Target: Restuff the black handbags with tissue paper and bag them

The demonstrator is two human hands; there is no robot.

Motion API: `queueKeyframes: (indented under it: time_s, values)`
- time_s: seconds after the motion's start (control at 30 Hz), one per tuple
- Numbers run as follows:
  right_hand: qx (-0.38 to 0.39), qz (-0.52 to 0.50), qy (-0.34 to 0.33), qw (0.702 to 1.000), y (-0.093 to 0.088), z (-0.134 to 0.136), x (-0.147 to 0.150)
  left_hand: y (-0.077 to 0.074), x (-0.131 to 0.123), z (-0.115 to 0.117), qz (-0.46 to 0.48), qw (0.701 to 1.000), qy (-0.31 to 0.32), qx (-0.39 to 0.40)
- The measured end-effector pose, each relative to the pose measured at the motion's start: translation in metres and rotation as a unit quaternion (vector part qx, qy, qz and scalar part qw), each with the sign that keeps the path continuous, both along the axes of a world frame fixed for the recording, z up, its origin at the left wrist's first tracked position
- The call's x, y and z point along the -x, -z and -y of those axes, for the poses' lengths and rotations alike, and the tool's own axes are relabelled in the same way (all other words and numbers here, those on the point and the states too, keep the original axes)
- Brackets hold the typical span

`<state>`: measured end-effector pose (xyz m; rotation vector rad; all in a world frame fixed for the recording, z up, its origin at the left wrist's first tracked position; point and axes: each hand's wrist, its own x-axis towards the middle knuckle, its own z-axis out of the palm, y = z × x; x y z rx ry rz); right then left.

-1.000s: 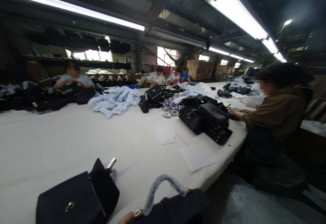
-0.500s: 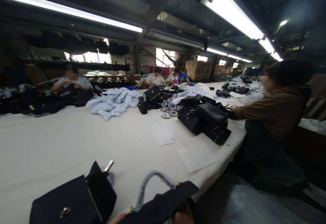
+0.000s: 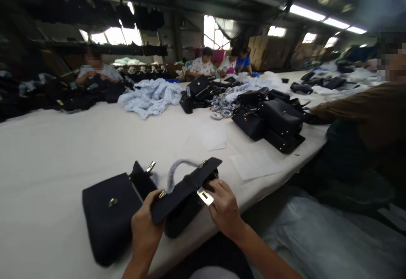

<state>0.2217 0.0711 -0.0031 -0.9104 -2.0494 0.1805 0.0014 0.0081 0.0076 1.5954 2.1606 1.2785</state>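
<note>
Left hand (image 3: 145,223) and right hand (image 3: 226,206) pinched on handbag (image 3: 185,192), second bag (image 3: 109,217) alongside, paper (image 3: 255,166) beyond

Your left hand (image 3: 146,219) and right hand (image 3: 223,205) flank the handbag (image 3: 182,217) at the near edge of the table (image 3: 57,156). Left of the handbag lies another bag (image 3: 106,219); beyond it and rightward, paper sheets (image 3: 255,165), then a bag pile (image 3: 281,116).
</note>
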Motion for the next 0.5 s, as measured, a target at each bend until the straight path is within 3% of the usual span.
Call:
queueKeyframes:
  time_s: [0.07, 0.17, 0.27, 0.4, 0.5]
  values:
    - [0.046, 0.042, -0.094, 0.994, 0.003, 0.002, 0.008, -0.002, 0.001, -0.007, -0.012, 1.0, 0.02, 0.009]
    - [0.098, 0.069, -0.145, 0.982, 0.008, 0.001, 0.015, 0.0, 0.002, -0.012, 0.003, 0.999, 0.032, 0.036]
    - [0.112, 0.054, -0.117, 0.985, 0.008, -0.003, 0.018, 0.003, -0.002, -0.016, 0.128, 0.99, 0.001, 0.057]
    - [0.104, 0.09, -0.056, 0.989, -0.002, -0.01, 0.019, 0.0, -0.017, -0.02, 0.363, 0.928, -0.083, 0.028]
    - [0.107, 0.148, -0.036, 0.982, -0.008, -0.007, 0.02, -0.004, -0.031, -0.016, 0.432, 0.897, -0.091, 0.02]
